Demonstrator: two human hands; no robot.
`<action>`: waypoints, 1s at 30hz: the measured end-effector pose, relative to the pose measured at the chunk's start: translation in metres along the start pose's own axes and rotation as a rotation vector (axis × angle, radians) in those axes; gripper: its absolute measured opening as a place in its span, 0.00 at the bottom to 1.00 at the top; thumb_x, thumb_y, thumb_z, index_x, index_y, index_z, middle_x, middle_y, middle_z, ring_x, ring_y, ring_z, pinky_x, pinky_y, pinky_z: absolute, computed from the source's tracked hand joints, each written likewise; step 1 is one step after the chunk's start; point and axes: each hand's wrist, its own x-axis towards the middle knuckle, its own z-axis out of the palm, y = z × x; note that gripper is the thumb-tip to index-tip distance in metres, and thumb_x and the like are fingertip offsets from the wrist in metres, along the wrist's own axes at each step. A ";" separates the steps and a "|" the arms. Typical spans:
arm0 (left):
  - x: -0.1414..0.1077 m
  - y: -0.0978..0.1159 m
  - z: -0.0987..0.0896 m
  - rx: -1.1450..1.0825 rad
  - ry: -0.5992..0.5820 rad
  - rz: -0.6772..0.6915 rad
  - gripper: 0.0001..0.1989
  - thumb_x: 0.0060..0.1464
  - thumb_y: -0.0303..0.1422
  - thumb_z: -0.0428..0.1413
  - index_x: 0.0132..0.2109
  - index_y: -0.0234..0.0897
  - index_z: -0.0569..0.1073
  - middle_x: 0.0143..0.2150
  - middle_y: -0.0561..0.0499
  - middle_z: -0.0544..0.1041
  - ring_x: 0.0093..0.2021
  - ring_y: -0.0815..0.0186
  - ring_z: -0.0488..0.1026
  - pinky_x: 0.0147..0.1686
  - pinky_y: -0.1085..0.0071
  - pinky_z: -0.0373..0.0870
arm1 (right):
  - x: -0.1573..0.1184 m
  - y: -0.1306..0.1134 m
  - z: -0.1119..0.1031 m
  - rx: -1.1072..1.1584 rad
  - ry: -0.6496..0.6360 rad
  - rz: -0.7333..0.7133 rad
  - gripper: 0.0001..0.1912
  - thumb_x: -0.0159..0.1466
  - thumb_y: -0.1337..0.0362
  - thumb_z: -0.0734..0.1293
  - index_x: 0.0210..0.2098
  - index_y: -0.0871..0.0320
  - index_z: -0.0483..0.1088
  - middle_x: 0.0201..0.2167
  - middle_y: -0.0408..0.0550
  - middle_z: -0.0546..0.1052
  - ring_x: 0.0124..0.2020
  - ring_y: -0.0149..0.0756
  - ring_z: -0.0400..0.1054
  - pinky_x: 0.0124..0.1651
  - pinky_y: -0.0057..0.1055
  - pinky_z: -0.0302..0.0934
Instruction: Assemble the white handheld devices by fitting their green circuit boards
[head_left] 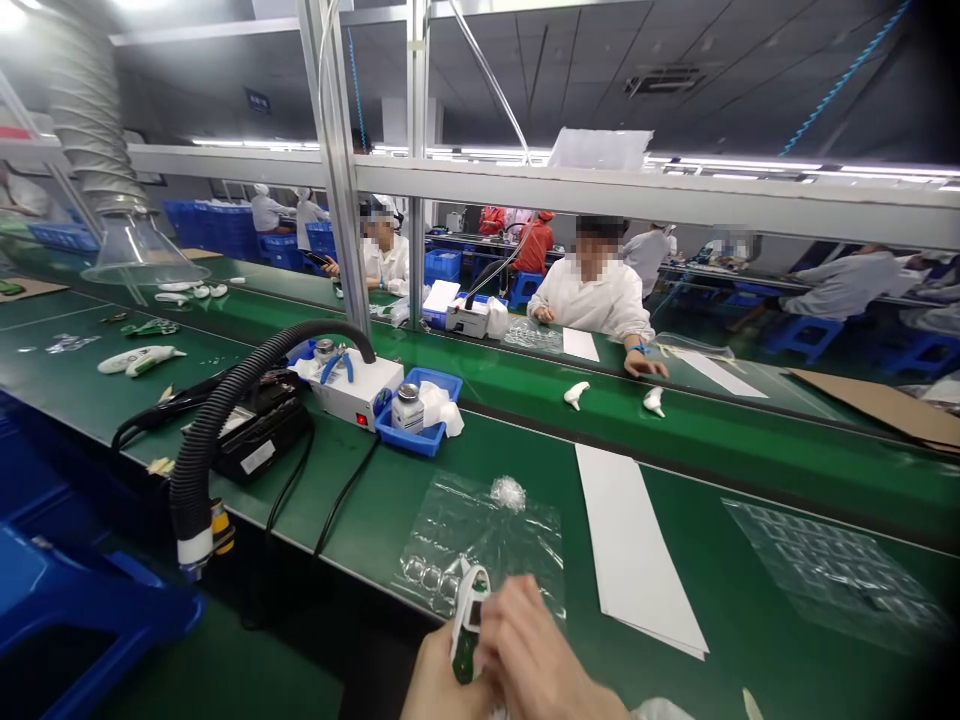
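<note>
At the near edge of the bench, my left hand (442,678) is wrapped round a white ear thermometer (474,598) with its casing open. A small dark display and a green circuit board show inside, and its pointed tip faces away from me. My right hand (529,650) bends over the thermometer's right side, fingers closed against it; what lies under those fingertips is hidden. Just beyond both hands, a clear plastic sheet (480,525) with round pockets lies flat, with a crumpled clear wad (508,493) on it.
White paper strips (637,550) and a clear blister sheet (832,565) lie to the right. A blue tray (429,440) holds a bottle and tissue beside a white box (352,395). A black hose (225,410) arches left. White parts (576,394) sit on the green belt, near a co-worker (596,290).
</note>
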 end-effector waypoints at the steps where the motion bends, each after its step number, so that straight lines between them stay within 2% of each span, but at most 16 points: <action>1: -0.001 0.002 -0.001 -0.024 0.010 -0.006 0.11 0.41 0.33 0.62 0.33 0.30 0.75 0.26 0.52 0.72 0.28 0.66 0.66 0.30 0.73 0.64 | -0.003 -0.002 0.003 0.052 -0.005 -0.006 0.10 0.67 0.72 0.53 0.30 0.53 0.54 0.27 0.45 0.66 0.30 0.39 0.61 0.37 0.40 0.60; 3: -0.002 0.003 -0.004 -0.049 0.048 -0.048 0.12 0.41 0.35 0.62 0.32 0.30 0.75 0.25 0.52 0.72 0.28 0.66 0.65 0.29 0.72 0.63 | -0.003 -0.002 0.004 0.180 -0.046 0.092 0.09 0.68 0.70 0.54 0.33 0.52 0.55 0.30 0.45 0.68 0.31 0.38 0.62 0.40 0.41 0.60; 6: -0.003 0.000 -0.007 -0.022 0.118 -0.075 0.17 0.39 0.38 0.64 0.33 0.28 0.74 0.26 0.51 0.72 0.28 0.65 0.64 0.29 0.71 0.62 | 0.005 0.004 0.000 0.291 -0.113 0.337 0.05 0.68 0.68 0.56 0.36 0.52 0.57 0.34 0.44 0.67 0.35 0.36 0.64 0.50 0.44 0.57; 8: -0.004 -0.003 -0.008 0.005 0.134 -0.057 0.17 0.39 0.39 0.63 0.32 0.28 0.73 0.25 0.51 0.70 0.27 0.66 0.63 0.28 0.72 0.60 | 0.011 0.008 -0.002 0.292 -0.135 0.384 0.04 0.68 0.68 0.57 0.38 0.52 0.58 0.36 0.44 0.66 0.37 0.37 0.64 0.54 0.47 0.53; 12: -0.004 -0.006 -0.007 0.095 0.153 -0.023 0.16 0.41 0.40 0.61 0.33 0.29 0.73 0.24 0.51 0.70 0.26 0.66 0.62 0.27 0.72 0.60 | 0.016 0.010 0.002 0.253 -0.126 0.303 0.04 0.68 0.69 0.56 0.37 0.53 0.58 0.36 0.45 0.66 0.39 0.38 0.64 0.50 0.44 0.54; 18: -0.006 -0.003 -0.010 0.195 0.142 -0.026 0.18 0.42 0.39 0.59 0.39 0.29 0.76 0.28 0.47 0.75 0.30 0.61 0.67 0.30 0.70 0.64 | 0.016 0.007 0.006 0.220 -0.077 0.254 0.07 0.69 0.69 0.55 0.34 0.54 0.57 0.33 0.45 0.66 0.35 0.37 0.63 0.41 0.38 0.57; 25: -0.012 0.013 -0.011 0.219 0.192 -0.012 0.10 0.42 0.32 0.58 0.33 0.30 0.75 0.26 0.51 0.74 0.28 0.64 0.67 0.29 0.73 0.63 | 0.017 0.005 0.012 0.144 -0.028 0.192 0.09 0.67 0.73 0.54 0.34 0.54 0.57 0.31 0.45 0.67 0.33 0.38 0.63 0.41 0.39 0.58; 30: -0.013 0.027 -0.018 0.172 0.198 -0.035 0.08 0.44 0.29 0.56 0.34 0.30 0.74 0.29 0.48 0.77 0.31 0.62 0.70 0.31 0.72 0.65 | 0.010 -0.002 0.017 0.133 -0.005 0.045 0.09 0.66 0.74 0.54 0.33 0.54 0.58 0.31 0.46 0.68 0.32 0.38 0.62 0.41 0.40 0.59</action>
